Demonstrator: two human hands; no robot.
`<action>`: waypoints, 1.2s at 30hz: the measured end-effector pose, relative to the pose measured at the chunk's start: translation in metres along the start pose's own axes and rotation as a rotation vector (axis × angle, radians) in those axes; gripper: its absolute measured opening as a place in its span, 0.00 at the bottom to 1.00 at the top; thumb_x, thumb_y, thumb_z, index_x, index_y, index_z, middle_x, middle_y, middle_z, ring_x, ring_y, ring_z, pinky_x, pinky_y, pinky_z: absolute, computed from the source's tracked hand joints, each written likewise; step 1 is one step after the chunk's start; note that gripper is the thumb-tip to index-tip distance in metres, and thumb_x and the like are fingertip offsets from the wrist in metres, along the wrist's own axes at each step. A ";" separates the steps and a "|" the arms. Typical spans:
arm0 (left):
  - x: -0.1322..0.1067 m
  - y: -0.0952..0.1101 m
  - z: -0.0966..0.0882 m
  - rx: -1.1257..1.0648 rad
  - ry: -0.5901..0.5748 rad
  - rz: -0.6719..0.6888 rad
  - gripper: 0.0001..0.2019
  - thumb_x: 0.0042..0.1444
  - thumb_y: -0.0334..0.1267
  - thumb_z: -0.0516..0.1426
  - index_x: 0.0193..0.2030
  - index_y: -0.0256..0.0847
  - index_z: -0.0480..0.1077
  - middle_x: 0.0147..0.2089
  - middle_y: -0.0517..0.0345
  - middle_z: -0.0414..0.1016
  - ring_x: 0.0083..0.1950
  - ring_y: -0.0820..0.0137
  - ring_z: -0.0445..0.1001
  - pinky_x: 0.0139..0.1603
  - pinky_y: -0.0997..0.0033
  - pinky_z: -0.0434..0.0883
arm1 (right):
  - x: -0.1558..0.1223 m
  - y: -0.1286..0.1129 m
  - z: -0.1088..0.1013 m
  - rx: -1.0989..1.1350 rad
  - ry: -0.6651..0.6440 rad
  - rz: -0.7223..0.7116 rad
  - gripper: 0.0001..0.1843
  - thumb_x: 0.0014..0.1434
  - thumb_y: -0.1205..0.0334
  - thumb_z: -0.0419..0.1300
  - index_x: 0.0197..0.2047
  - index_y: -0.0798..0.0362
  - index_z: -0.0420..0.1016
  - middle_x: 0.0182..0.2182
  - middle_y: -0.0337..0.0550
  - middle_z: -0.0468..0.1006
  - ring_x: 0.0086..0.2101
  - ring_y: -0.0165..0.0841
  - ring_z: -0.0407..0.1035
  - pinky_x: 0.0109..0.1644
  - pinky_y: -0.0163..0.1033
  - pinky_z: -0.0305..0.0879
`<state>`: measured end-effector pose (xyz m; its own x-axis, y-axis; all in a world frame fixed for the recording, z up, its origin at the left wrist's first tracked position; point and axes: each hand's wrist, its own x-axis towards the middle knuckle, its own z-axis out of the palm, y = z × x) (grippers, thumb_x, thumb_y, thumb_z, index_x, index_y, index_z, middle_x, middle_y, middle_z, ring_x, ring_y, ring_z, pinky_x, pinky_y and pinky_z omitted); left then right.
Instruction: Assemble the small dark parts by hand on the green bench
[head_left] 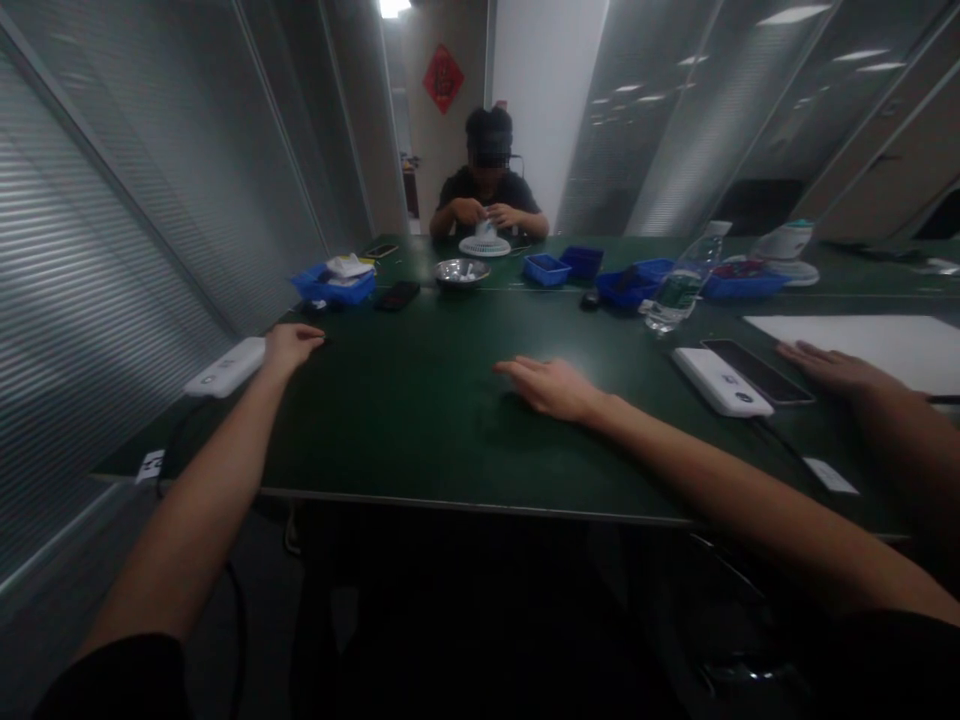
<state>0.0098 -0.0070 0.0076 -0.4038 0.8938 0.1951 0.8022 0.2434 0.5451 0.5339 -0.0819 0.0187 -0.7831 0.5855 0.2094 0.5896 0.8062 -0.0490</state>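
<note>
My left hand (291,348) is over the left side of the green table (420,420), its fingertips pressed together. A tiny dark spot shows at the tips; what it is, I cannot make out. Right beside that wrist lies a white power bank-like box (226,368) with a cable. Near the middle of the table, my right hand (551,388) rests low with its fingers stretched to the left and nothing in them. A metal bowl (462,274) with small white pieces stands beyond both hands.
A blue tray (334,285) and a black phone (397,295) are at the back left. Blue bins (546,269), a tilted-looking water bottle (682,285) and a second white box (721,381) are to the right. Another person's hand (840,368) touches white paper (877,345). Opposite, a person handles a white fan (485,244).
</note>
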 end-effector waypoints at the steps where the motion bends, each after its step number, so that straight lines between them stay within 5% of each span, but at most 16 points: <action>1: -0.001 0.001 0.000 -0.008 0.009 -0.010 0.10 0.57 0.41 0.67 0.43 0.41 0.83 0.45 0.52 0.85 0.49 0.60 0.80 0.55 0.61 0.74 | 0.000 0.003 0.000 0.028 0.017 0.026 0.26 0.74 0.64 0.48 0.72 0.57 0.61 0.57 0.55 0.76 0.29 0.28 0.66 0.34 0.36 0.58; 17: 0.005 -0.010 0.008 -0.071 0.038 -0.093 0.14 0.52 0.38 0.70 0.46 0.38 0.83 0.44 0.49 0.85 0.41 0.62 0.80 0.45 0.66 0.75 | 0.003 0.001 0.011 0.020 0.061 0.006 0.26 0.74 0.62 0.48 0.72 0.57 0.62 0.56 0.56 0.79 0.29 0.29 0.70 0.32 0.36 0.59; 21: -0.002 0.003 0.012 -0.010 -0.037 0.098 0.12 0.55 0.40 0.68 0.46 0.40 0.84 0.47 0.49 0.85 0.47 0.59 0.80 0.50 0.64 0.73 | 0.003 -0.005 0.006 0.043 0.044 0.047 0.26 0.75 0.59 0.47 0.73 0.55 0.60 0.48 0.53 0.82 0.28 0.30 0.69 0.32 0.36 0.57; 25: -0.038 0.045 0.024 -0.093 -0.260 0.409 0.16 0.57 0.48 0.67 0.49 0.42 0.83 0.49 0.51 0.83 0.49 0.59 0.78 0.50 0.63 0.72 | 0.006 -0.016 0.003 0.054 0.023 0.087 0.25 0.77 0.54 0.44 0.69 0.57 0.63 0.36 0.47 0.82 0.25 0.30 0.66 0.32 0.36 0.53; 30: -0.101 0.105 0.046 -0.283 -0.605 0.804 0.18 0.63 0.51 0.63 0.52 0.41 0.81 0.49 0.51 0.81 0.46 0.64 0.76 0.44 0.66 0.70 | 0.012 -0.037 0.002 -0.012 0.001 0.026 0.22 0.78 0.53 0.42 0.53 0.56 0.73 0.41 0.49 0.80 0.28 0.30 0.65 0.33 0.37 0.49; 36: -0.145 0.135 0.054 -0.363 -0.746 0.990 0.16 0.65 0.48 0.63 0.52 0.40 0.80 0.48 0.50 0.79 0.44 0.65 0.74 0.43 0.67 0.69 | 0.013 -0.059 -0.002 -0.069 -0.078 0.085 0.18 0.76 0.55 0.43 0.52 0.55 0.71 0.41 0.49 0.81 0.28 0.32 0.66 0.32 0.39 0.46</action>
<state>0.2006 -0.0835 0.0084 0.7266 0.6555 0.2058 0.4046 -0.6504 0.6428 0.4894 -0.1215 0.0266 -0.7411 0.6585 0.1311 0.6646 0.7472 0.0042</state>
